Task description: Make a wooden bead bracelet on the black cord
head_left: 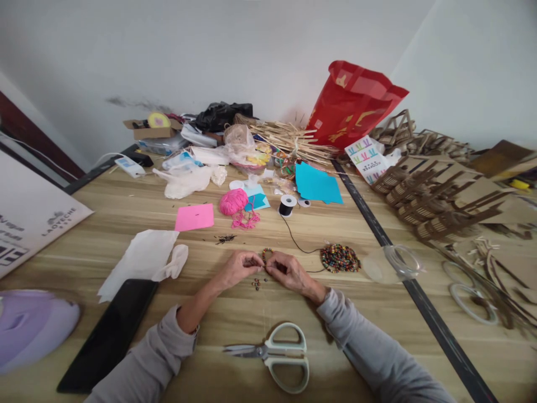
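Note:
My left hand [237, 268] and my right hand [291, 272] meet at the middle of the wooden table [126, 212], fingertips pinched together on a small loop of coloured beads [265, 254] strung on black cord. That black cord [296, 240] runs back to a spool [287, 205]. A few loose beads [256, 284] lie just below my fingers. A round pile of coloured beads [340, 258] sits right of my right hand.
Scissors [274, 355] lie near the front edge. A black phone [109, 336], white tissue [145, 260], pink paper [194, 217], pink yarn [234, 201], blue paper [316, 184], a clear plastic lid [394, 263], a red bag [352, 103] and wooden cut-out parts [436, 196] surround the work area.

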`<state>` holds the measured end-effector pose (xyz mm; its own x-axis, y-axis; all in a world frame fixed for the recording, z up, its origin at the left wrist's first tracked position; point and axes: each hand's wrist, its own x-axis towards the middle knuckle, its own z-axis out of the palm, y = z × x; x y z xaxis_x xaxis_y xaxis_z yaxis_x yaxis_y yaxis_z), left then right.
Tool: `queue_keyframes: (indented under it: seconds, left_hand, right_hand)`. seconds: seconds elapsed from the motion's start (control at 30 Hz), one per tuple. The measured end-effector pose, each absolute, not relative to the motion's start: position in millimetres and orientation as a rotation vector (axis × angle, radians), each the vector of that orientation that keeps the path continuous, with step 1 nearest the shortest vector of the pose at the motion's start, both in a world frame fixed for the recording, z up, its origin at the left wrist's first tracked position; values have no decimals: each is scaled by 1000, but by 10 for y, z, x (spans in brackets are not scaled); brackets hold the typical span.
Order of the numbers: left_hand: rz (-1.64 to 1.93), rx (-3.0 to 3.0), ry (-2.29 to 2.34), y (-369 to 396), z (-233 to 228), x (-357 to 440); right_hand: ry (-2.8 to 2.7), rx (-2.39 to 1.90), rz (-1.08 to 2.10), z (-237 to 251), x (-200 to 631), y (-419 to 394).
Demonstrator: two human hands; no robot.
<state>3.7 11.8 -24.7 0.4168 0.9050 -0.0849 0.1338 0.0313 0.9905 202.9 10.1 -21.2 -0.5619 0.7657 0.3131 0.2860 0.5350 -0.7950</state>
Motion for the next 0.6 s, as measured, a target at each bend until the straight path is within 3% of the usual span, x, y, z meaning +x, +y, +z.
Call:
queue_keyframes:
  seconds: [0.6]
  left_hand:
    - [766, 1476, 1007, 114, -192, 32]
  right_hand:
    - [-2128, -859, 912, -198, 2028, 99]
